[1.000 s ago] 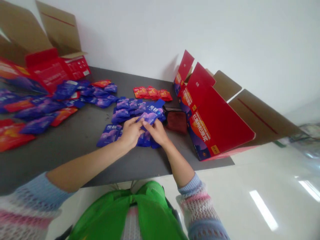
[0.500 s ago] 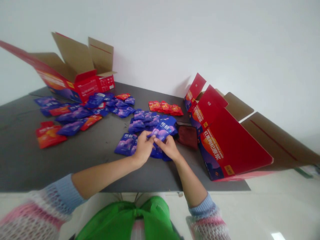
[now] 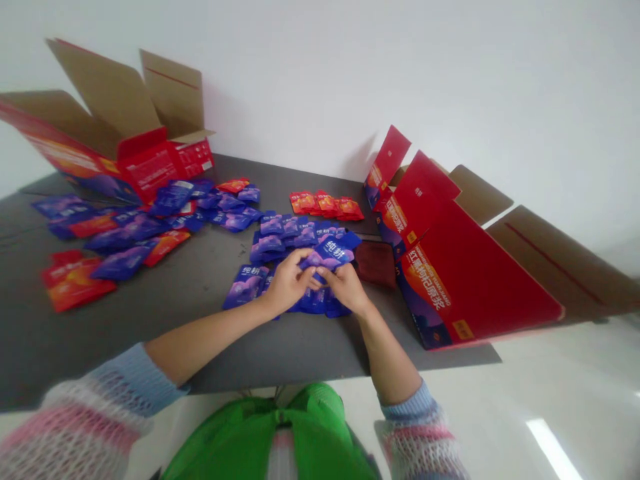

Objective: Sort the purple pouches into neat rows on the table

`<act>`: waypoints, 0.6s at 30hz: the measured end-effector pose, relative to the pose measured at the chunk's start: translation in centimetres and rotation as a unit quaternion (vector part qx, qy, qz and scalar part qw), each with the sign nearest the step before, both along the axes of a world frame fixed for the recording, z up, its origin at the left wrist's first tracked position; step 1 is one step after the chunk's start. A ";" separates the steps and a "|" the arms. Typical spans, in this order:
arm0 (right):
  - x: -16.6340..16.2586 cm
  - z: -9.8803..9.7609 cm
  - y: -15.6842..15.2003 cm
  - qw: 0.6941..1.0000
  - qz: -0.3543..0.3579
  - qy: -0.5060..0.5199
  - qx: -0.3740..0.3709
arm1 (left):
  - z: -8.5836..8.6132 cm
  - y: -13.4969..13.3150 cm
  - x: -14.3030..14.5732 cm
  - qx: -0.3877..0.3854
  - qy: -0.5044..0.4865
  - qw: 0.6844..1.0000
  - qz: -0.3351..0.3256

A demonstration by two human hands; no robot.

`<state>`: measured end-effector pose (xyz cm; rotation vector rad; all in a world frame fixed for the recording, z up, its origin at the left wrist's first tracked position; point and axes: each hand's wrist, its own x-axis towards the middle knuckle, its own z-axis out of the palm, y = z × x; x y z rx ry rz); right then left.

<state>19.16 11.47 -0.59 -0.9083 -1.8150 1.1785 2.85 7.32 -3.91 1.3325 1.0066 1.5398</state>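
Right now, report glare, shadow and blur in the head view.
Head view: bright glare on the floor; soft shadow on the wall beside the right carton; print blurred on the loose sachets, large characters legible on the held sachet.

blue-purple pouch (image 3: pixel 332 251) | white lettering | face up, tilted | held two-handed

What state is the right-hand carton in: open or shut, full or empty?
Open: the carton has brown-lined flaps standing apart. Full or empty, I cannot tell; its inside is hidden.
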 end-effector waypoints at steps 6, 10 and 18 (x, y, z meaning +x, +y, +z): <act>-0.4 -0.7 -0.3 0.996 -0.023 -0.042 -0.069 | -0.4 -0.4 -0.5 -0.039 0.048 0.998 -0.003; -0.3 0.1 -0.8 0.993 -0.015 -0.114 -0.024 | -0.1 -0.9 -0.6 -0.011 0.048 0.996 0.078; 0.6 1.1 -0.6 0.993 -0.057 -0.100 0.037 | 0.2 -1.6 -1.2 -0.040 0.117 0.992 0.011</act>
